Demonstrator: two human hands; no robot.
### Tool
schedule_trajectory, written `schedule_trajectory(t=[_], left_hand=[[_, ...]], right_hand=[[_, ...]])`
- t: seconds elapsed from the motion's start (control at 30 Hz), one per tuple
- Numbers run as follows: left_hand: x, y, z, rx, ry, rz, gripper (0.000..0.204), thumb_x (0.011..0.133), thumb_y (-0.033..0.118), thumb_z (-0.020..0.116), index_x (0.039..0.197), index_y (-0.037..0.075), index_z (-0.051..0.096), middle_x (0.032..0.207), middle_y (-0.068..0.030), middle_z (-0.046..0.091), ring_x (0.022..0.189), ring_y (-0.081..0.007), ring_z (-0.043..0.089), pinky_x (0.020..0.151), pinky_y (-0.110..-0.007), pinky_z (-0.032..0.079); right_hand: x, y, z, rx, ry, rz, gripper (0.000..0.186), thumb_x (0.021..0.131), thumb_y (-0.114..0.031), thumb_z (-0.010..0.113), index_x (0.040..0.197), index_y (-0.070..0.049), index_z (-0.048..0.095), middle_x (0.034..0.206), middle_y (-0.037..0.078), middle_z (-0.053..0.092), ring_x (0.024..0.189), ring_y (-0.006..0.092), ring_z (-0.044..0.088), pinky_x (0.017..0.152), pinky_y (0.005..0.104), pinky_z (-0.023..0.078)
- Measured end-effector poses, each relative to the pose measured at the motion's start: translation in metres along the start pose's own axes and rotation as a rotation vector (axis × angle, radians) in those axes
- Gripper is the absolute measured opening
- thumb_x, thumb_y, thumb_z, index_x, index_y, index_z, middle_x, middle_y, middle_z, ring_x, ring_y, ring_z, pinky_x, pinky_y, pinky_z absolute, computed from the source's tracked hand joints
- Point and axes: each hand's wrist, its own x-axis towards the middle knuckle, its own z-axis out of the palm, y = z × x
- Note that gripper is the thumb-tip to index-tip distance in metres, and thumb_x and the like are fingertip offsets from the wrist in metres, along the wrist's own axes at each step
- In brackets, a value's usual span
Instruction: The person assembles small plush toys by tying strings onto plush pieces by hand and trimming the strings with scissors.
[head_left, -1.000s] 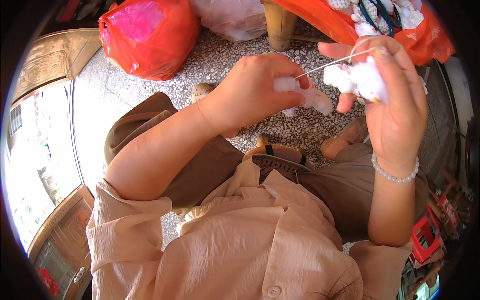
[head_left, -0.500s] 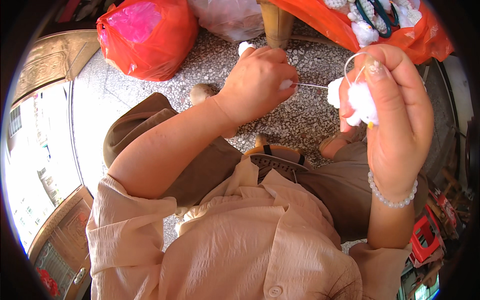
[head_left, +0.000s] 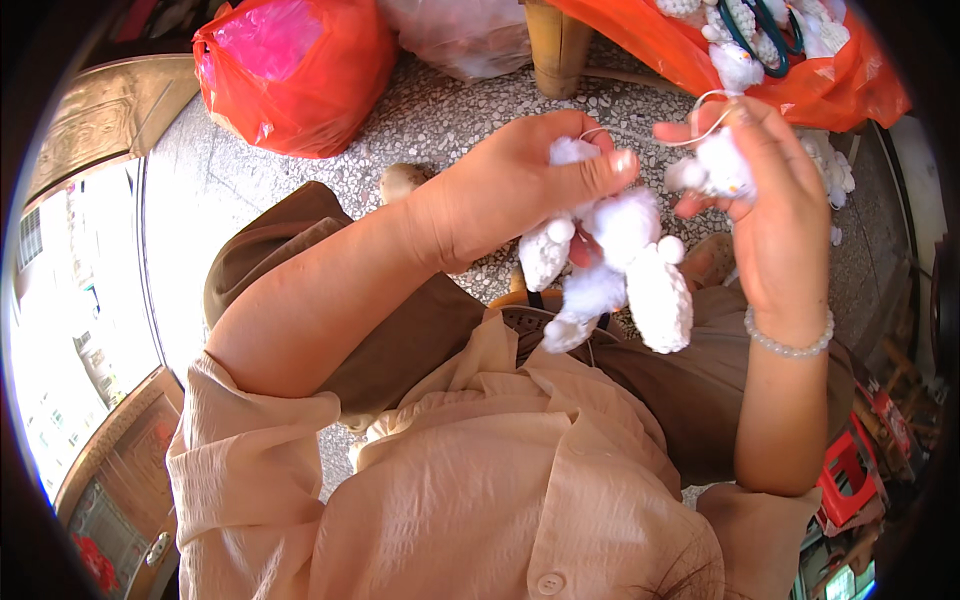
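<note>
My left hand (head_left: 520, 185), thumb pressed over its fingers, grips a cluster of small white fluffy toys; one fluffy ball (head_left: 627, 222) shows beside the thumb. Below it dangle a knobbly white crocheted piece (head_left: 660, 305) and a smaller fluffy one (head_left: 592, 300). In my right hand (head_left: 775, 185) is a little white fluffy bird (head_left: 722, 165) with a yellow-orange beak, pinched by bent fingers. A thin white cord (head_left: 697, 137) loops up at those fingertips, and a strand also shows over my left fingers. Whether the two are joined is unclear.
An orange plastic bag (head_left: 850, 85) at the far right holds white crocheted pieces and dark green loops. More white pieces (head_left: 835, 170) lie beneath it. At the far left stands a full red bag (head_left: 300, 95); a bamboo leg (head_left: 556, 50) rises nearby. A red stool (head_left: 850, 475) is at the right.
My left hand has turned over and come nearer my right, bringing the white cluster into sight. The cord between them is no longer taut. My right hand has tilted, showing the bird more.
</note>
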Motion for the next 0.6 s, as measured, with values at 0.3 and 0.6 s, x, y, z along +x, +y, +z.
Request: schedule_trajectory(t=[0.3, 0.6], left_hand=[[-0.002, 0.004, -0.005, 0.231, 0.009, 0.054, 0.038, 0.091, 0.039, 0.055, 0.101, 0.002, 0.054, 0.088, -0.0053, 0.059, 0.079, -0.0121, 0.056, 0.069, -0.027, 0.048], [0.005, -0.011, -0.005, 0.384, -0.081, 0.371, 0.027, 0.090, 0.017, 0.060, 0.109, -0.001, 0.054, 0.087, -0.0042, 0.062, 0.085, -0.0105, 0.057, 0.076, -0.026, 0.047]], right_hand=[[-0.005, 0.011, 0.009, 0.026, -0.025, 0.088, 0.016, 0.094, -0.014, 0.048, 0.097, -0.002, 0.057, 0.092, 0.003, 0.062, 0.076, 0.0097, 0.059, 0.056, 0.0218, 0.049], [-0.013, -0.007, 0.017, -0.125, -0.134, 0.018, 0.015, 0.093, -0.016, 0.052, 0.094, -0.002, 0.058, 0.080, 0.003, 0.061, 0.065, 0.0050, 0.055, 0.049, 0.0189, 0.045]])
